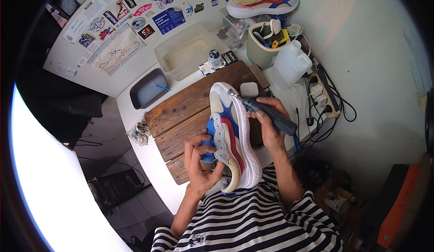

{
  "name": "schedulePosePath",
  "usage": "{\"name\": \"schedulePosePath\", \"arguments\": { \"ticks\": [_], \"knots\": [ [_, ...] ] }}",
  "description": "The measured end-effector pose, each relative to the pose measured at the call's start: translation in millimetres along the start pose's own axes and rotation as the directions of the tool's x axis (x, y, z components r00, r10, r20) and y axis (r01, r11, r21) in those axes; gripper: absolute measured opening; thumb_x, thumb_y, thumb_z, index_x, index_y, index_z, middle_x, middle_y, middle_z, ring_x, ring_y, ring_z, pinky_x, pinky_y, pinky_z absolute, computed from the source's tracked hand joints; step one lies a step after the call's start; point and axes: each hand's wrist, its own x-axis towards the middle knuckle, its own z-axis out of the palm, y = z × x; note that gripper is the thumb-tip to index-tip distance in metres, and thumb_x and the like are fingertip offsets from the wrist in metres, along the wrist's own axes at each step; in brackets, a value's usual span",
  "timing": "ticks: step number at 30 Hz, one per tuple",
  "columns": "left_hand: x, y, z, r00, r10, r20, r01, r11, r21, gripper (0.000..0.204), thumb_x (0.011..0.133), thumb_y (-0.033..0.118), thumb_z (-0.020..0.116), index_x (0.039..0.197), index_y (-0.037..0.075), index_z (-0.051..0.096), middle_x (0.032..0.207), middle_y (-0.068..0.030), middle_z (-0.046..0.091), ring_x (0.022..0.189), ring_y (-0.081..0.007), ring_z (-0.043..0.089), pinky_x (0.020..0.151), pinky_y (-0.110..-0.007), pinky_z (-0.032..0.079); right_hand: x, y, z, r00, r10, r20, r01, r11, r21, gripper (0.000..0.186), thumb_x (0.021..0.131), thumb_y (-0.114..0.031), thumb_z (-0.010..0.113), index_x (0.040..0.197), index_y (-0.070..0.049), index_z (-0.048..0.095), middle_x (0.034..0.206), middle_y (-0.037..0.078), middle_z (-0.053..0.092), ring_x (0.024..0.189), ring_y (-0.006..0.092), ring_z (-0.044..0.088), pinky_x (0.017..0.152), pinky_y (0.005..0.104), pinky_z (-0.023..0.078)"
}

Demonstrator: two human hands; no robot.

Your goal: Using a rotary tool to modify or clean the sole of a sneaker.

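Observation:
A white, blue, red and cream sneaker (233, 139) is tilted on its side in front of me, toe pointing away. My left hand (201, 159) grips it at the blue tongue and the lace-hole edge, thumb near the collar. No laces show in its holes. My right hand (271, 123) is wrapped round a dark handheld rotary tool (273, 117) with a cord at its rear. The tool's thin metal tip meets the sneaker near the toe, at the upper's edge beside the white sole. Whether the tip spins cannot be seen.
A wooden board (176, 121) lies under the work on a white table. Around it stand a dark tub (149, 89) of liquid, a clear basin (185, 53), a small bottle (215, 61), a tool bin (260, 53), a white jug (291, 64), a power strip (323, 87) and another sneaker (262, 3).

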Motion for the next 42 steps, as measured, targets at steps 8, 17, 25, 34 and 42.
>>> {"name": "schedulePosePath", "arguments": {
  "ticks": [8,17,25,34,42],
  "knots": [
    [3,4,3,0.999,0.015,0.033,-0.016,0.999,0.039,0.03,0.069,0.002,0.079,0.092,0.003,0.059,0.112,-0.0175,0.058,0.118,-0.0401,0.058,0.096,-0.05,0.048,28,-13,-6,0.989,-0.057,0.137,0.084,0.977,-0.195,0.032,0.091,-0.013,0.073,0.115,0.003,0.061,0.093,0.01,0.073,0.085,0.0125,0.069,0.079,0.0254,0.055],
    [4,6,5,0.999,0.015,0.033,-0.018,0.998,0.064,0.029,0.071,0.003,0.078,0.092,0.003,0.057,0.111,-0.0174,0.059,0.119,-0.0399,0.059,0.096,-0.049,0.049,48,-18,-12,0.966,-0.013,0.256,0.082,0.962,-0.261,0.033,0.089,-0.019,0.077,0.111,0.002,0.065,0.095,0.007,0.072,0.085,0.0101,0.067,0.077,0.024,0.054],
    [5,5,4,0.999,0.025,0.036,-0.028,0.997,0.066,0.03,0.071,0.003,0.077,0.093,0.003,0.057,0.112,-0.0175,0.059,0.118,-0.0399,0.059,0.096,-0.049,0.049,42,-21,-17,0.96,0.024,0.279,0.02,0.988,-0.156,0.026,0.089,-0.013,0.074,0.106,0.003,0.064,0.092,0.009,0.072,0.079,0.0104,0.066,0.074,0.0246,0.055],
    [4,5,5,0.999,0.032,0.031,-0.034,0.997,0.064,0.03,0.071,0.003,0.077,0.093,0.003,0.057,0.112,-0.0175,0.059,0.118,-0.0399,0.059,0.096,-0.048,0.049,53,-19,-12,0.959,-0.012,0.283,0.092,0.958,-0.27,0.028,0.089,-0.014,0.075,0.108,0.004,0.065,0.094,0.009,0.072,0.083,0.0116,0.068,0.076,0.0249,0.056],
    [4,6,5,1.0,0.015,0.024,-0.017,0.998,0.064,0.029,0.071,0.003,0.077,0.092,0.003,0.057,0.112,-0.0174,0.059,0.118,-0.0399,0.059,0.095,-0.048,0.049,46,-23,-19,0.953,0.021,0.302,0.035,0.983,-0.181,0.023,0.088,-0.011,0.074,0.103,0.004,0.064,0.092,0.011,0.072,0.078,0.0115,0.067,0.072,0.025,0.056]
  ]
}}
